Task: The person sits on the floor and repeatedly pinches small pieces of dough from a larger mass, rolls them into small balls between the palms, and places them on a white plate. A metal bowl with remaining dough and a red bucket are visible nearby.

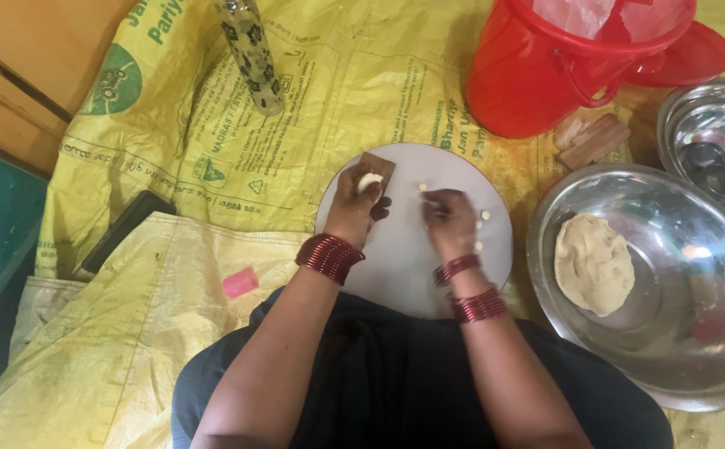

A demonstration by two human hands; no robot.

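Glossy steel bowl [670,366] – shiny plastic bucket [528,75], matt woven sack [296,125].

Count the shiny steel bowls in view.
2: a large steel bowl holding dough at right, and a smaller steel bowl at the upper right edge, partly cropped; others may lie outside the frame.

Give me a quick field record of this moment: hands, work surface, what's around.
left hand: holds a small dough piece against a brown wooden block
right hand: fingers curled, pinching at the board surface
work surface: round white board, small dough bits scattered on it
dough supply: large dough lump in steel bowl, to the right
behind: red bucket, second steel bowl, patterned bottle
ground cover: yellow woven sacks
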